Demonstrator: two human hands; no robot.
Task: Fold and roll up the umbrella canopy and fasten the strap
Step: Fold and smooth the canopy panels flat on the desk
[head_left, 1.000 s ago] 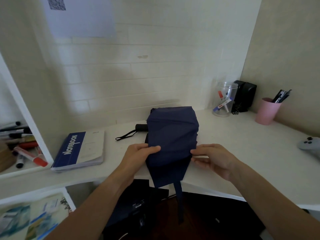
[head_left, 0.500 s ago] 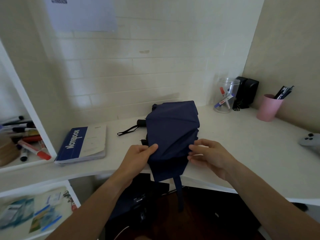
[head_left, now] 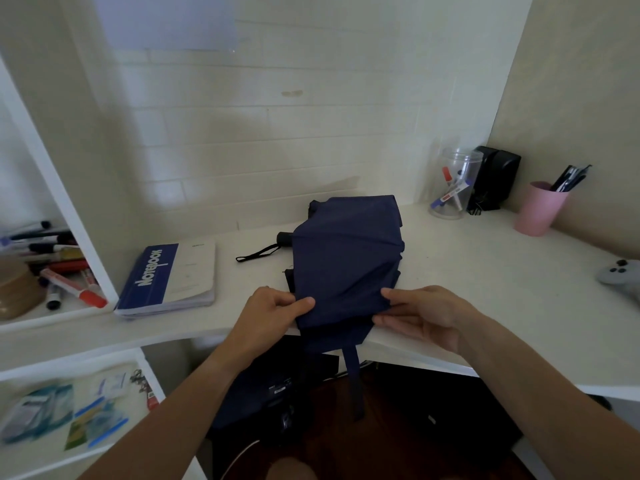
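umbrella canopy (head_left: 346,258) lies on the white desk (head_left: 485,271), its near end and strap (head_left: 354,382) hanging over the edge. i pinch its near edges, left hand (head_left: 273,313) on one side and right hand (head_left: 422,315) on the other, i judge to flatten the folds before rolling. clear jar (head_left: 453,183) holds markers, pink cup (head_left: 538,209) holds pens.

One head-worn view – looking forward and down (close over both forearms) at the desk's (head_left: 485,278) near edge and back wall.
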